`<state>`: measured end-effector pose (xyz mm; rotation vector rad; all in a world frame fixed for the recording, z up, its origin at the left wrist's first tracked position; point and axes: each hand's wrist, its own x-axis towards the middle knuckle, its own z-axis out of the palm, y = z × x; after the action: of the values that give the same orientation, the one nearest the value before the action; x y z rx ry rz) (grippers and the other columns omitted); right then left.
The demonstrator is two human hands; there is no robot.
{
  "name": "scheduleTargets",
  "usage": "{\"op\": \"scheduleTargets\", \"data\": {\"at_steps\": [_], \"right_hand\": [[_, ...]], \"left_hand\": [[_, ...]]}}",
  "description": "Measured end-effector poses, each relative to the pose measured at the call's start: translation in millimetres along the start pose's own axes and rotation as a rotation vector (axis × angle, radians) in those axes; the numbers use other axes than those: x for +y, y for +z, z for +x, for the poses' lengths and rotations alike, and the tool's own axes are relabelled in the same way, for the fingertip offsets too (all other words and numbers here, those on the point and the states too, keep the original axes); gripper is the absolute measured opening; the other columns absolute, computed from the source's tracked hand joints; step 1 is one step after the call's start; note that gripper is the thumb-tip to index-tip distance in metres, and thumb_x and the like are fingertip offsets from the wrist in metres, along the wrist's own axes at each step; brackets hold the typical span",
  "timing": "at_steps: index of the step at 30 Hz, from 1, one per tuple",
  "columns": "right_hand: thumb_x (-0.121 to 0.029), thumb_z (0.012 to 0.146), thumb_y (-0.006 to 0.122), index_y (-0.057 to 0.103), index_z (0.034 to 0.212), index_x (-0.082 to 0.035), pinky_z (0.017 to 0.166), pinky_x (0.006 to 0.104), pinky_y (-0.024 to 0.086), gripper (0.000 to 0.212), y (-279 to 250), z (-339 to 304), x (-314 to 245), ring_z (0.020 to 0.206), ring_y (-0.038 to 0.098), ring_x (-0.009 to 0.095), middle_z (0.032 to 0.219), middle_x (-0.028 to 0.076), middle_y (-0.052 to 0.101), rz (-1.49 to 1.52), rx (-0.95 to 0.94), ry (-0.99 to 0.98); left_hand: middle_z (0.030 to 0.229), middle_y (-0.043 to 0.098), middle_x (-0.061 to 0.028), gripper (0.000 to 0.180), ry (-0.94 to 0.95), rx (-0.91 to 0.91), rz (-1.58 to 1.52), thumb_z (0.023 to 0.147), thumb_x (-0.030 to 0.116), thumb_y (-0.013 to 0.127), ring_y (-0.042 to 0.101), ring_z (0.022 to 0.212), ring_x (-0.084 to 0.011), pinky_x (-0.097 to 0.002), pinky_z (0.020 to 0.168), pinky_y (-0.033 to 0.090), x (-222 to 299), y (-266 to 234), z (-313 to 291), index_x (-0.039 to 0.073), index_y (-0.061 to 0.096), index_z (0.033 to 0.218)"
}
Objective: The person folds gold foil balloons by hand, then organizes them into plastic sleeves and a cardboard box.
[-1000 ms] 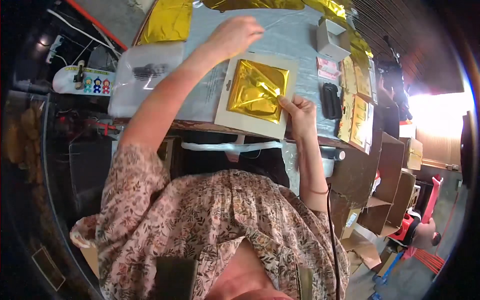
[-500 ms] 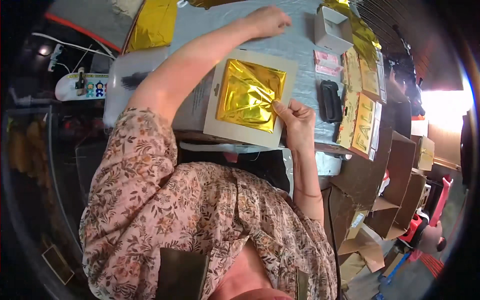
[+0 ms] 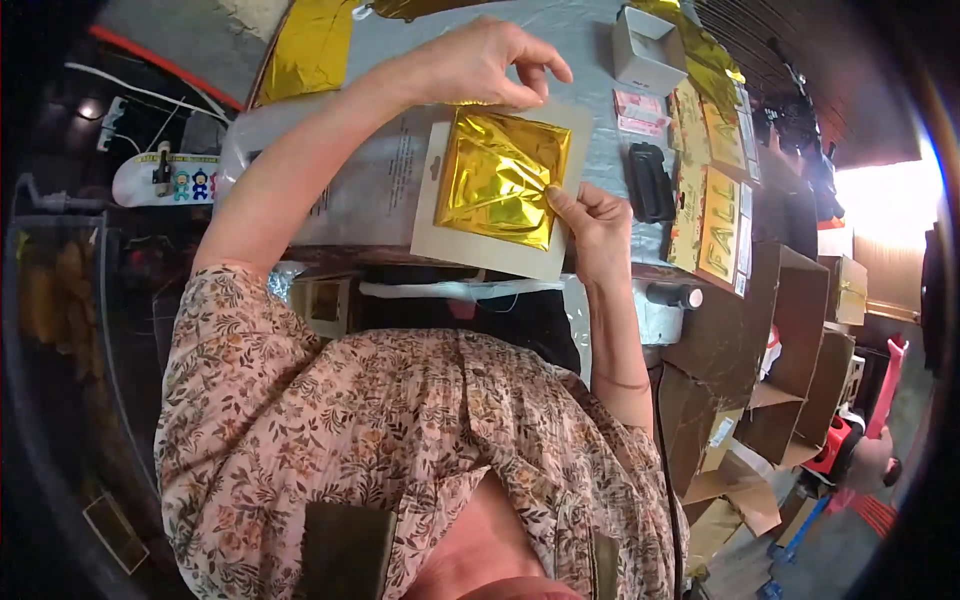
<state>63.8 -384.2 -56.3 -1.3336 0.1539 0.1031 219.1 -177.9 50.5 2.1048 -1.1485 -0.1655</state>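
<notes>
Head view: the right hand [image 3: 600,225] grips a flat gold foil packet [image 3: 505,180] between thumb and fingers at its lower right corner. The packet lies on a pale backing card [image 3: 480,250] near the table's close edge. The left hand [image 3: 490,65] hovers just beyond the packet's far edge, fingers curled; whether its thumb meets a fingertip, I cannot tell.

To the right, a small white box [image 3: 645,75] stands open with nothing visible inside, though its depth is partly hidden. Near it are pink printed slips [image 3: 642,112], an oblong black plastic piece [image 3: 652,180] and packets with gold lettering [image 3: 720,220]. A clear plastic bag [image 3: 350,195] lies under the left forearm.

A silvery sheet covers the table [image 3: 590,65], with gold foil [image 3: 312,45] at the far left corner. Open cardboard boxes [image 3: 795,300] stand to the right on the floor; a white skateboard [image 3: 140,182] is off to the left.

Since half a second ago, the left hand has drawn back toward the packet, while the right has kept its pinch on the same corner.
</notes>
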Motion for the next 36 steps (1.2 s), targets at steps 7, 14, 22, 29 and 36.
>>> {"op": "scheduleTargets", "data": {"at_steps": [7,14,22,29,36], "right_hand": [[-0.011,0.094,0.076,0.077,0.092,0.003,0.048,0.0203,0.034,0.014,2.2,-11.9,-13.1,0.055,0.051,0.003,0.075,0.001,0.070,-0.036,0.027,-0.006],[-0.009,0.092,0.076,0.074,0.093,0.004,0.059,0.0215,0.045,0.014,-22.9,-19.5,-26.7,0.064,0.060,0.007,0.083,0.005,0.073,0.104,0.089,-0.036],[-0.009,0.095,0.074,0.072,0.107,0.008,0.083,0.0294,0.056,0.021,-25.4,-36.9,-46.5,0.089,0.070,0.016,0.104,0.014,0.075,0.252,-0.019,-0.002],[-0.007,0.095,0.074,0.073,0.107,0.008,0.082,0.0275,0.054,0.020,-36.8,-43.1,-45.6,0.086,0.069,0.014,0.101,0.012,0.076,0.112,-0.061,0.029],[-0.007,0.096,0.073,0.075,0.106,0.004,0.077,0.0251,0.052,0.016,-30.3,-38.4,-44.6,0.082,0.066,0.010,0.098,0.008,0.076,0.046,-0.172,0.009]], "left_hand": [[0.111,0.076,-0.0081,0.033,0.009,0.124,0.427,0.090,0.016,0.075,0.070,0.102,-0.0138,-0.0292,0.091,0.054,30.4,-13.1,-42.3,0.004,0.071,0.121],[0.112,0.075,-0.0102,0.022,-0.339,-0.090,-0.682,0.102,0.011,0.064,0.070,0.105,-0.0181,-0.0328,0.094,0.055,99.8,11.3,-178.2,-0.002,0.073,0.116],[0.141,0.059,-0.0117,0.048,-0.381,0.427,-1.139,0.111,0.027,0.045,0.060,0.124,-0.0214,-0.0365,0.110,0.046,50.2,153.9,-180.8,0.002,0.045,0.152],[0.146,0.055,-0.0142,0.058,0.144,0.824,-1.929,0.110,0.040,0.041,0.055,0.132,-0.0263,-0.0397,0.115,0.043,75.4,143.6,-99.9,0.002,0.041,0.153],[0.146,0.054,-0.0184,0.056,0.133,0.875,-2.000,0.109,0.041,0.042,0.056,0.131,-0.0320,-0.0507,0.107,0.050,65.3,172.8,-103.4,0.004,0.043,0.151]]}}
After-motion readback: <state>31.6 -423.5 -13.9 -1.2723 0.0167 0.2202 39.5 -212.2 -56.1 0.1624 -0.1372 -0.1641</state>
